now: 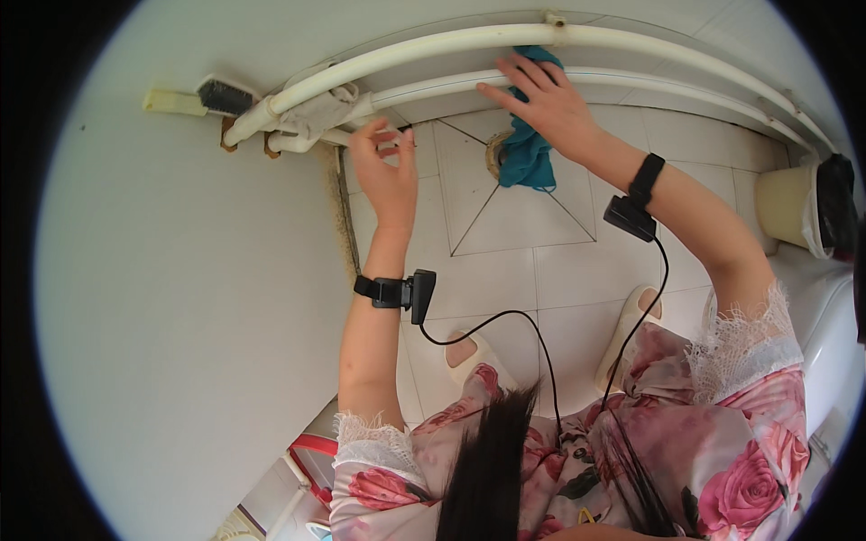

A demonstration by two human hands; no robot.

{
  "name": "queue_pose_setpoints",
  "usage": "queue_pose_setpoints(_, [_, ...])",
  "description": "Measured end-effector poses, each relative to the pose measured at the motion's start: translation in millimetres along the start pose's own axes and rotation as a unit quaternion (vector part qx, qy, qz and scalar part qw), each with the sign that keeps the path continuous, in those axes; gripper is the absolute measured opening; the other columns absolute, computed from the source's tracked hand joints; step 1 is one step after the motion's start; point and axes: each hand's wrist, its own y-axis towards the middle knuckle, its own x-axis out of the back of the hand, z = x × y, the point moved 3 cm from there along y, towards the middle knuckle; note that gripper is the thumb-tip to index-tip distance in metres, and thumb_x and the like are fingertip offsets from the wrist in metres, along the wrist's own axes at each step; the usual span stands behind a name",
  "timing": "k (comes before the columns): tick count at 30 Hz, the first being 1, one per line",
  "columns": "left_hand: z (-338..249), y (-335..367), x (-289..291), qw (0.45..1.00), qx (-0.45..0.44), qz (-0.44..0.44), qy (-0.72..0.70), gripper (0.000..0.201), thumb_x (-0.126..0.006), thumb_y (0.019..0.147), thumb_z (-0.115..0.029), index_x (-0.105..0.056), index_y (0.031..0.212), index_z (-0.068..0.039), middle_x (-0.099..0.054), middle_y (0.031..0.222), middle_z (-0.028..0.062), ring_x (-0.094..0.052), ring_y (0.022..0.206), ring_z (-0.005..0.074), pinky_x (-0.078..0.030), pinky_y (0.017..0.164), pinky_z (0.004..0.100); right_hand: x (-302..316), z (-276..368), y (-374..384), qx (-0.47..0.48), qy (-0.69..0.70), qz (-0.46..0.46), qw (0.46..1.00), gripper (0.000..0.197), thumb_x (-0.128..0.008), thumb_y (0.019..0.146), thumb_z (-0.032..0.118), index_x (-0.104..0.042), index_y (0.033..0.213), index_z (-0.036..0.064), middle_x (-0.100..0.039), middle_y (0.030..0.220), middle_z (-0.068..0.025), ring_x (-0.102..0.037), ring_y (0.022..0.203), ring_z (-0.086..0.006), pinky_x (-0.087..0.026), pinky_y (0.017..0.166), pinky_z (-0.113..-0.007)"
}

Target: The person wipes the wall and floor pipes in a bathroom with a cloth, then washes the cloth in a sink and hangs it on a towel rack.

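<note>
From the head view, the person's right hand lies flat and open on a blue cloth, pressing it against the lower white pipe. The cloth hangs down from the pipe over the tiled floor. The left hand has its grip curled around the thin pipe near the wall. A black brush sits up by the pipe ends.

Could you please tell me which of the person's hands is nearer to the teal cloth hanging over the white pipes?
Right. The right hand lies flat on the teal cloth, pressing it against the white pipes. The left hand is apart from it, lower left, fingers at the pipe joint.
</note>
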Motion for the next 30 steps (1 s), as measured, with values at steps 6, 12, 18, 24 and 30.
queue_pose_setpoints(6, [14.6,-58.6,-65.9,0.906,0.301,0.235,-0.184,0.051,-0.065,0.089,-0.024,-0.042,0.130,-0.005,-0.054,0.117,0.0119,-0.062,0.090,0.0201,-0.053,0.072,0.0289,-7.0,-10.0,8.2,0.032,0.029,-0.022,0.999,0.042,-0.059,0.072,0.004,-0.057,0.113,0.0097,-0.056,0.118,-0.0060,-0.053,0.108,-0.0223,-0.042,0.091,-0.034])
queue_pose_setpoints(12, [24.7,-85.2,-103.7,0.874,0.342,0.288,-0.193,0.083,-0.067,0.086,-0.035,-0.017,0.148,-0.010,-0.046,0.128,0.0163,-0.060,0.101,0.0233,-0.053,0.078,0.0316,8.0,-0.4,6.4,-0.062,0.200,-0.093,0.973,0.017,-0.057,0.072,0.000,-0.054,0.085,0.0095,-0.056,0.086,-0.0049,-0.057,0.085,-0.0241,-0.047,0.067,-0.034])
queue_pose_setpoints(18, [39.3,-60.0,-141.6,0.892,0.287,0.318,-0.143,0.063,-0.067,0.085,-0.029,-0.040,0.133,0.003,-0.054,0.121,0.0149,-0.059,0.097,0.0211,-0.049,0.082,0.0326,24.3,17.6,15.3,-0.118,0.394,-0.113,0.904,0.013,-0.057,0.078,-0.007,-0.058,0.086,0.0032,-0.057,0.081,-0.0085,-0.058,0.076,-0.0253,-0.047,0.066,-0.031])
queue_pose_setpoints(24, [36.6,-67.5,-128.8,0.797,0.421,0.239,-0.362,0.024,-0.057,0.093,-0.020,-0.057,0.113,-0.007,-0.061,0.104,0.0042,-0.059,0.095,0.0164,-0.050,0.081,0.0332,32.3,3.8,1.4,-0.168,0.436,-0.081,0.880,0.015,-0.058,0.079,-0.005,-0.059,0.092,0.0022,-0.058,0.089,-0.0095,-0.058,0.085,-0.0269,-0.047,0.074,-0.033])
queue_pose_setpoints(30, [-13.2,-41.0,-51.2,0.804,0.285,0.201,-0.481,0.030,-0.055,0.093,-0.016,-0.056,0.116,0.002,-0.061,0.114,0.0093,-0.057,0.104,0.0182,-0.043,0.094,0.0319,31.6,9.7,-19.7,-0.135,0.339,-0.104,0.925,0.036,-0.070,0.073,0.006,-0.058,0.106,0.0087,-0.052,0.118,-0.0105,-0.046,0.114,-0.0331,-0.038,0.095,-0.042])
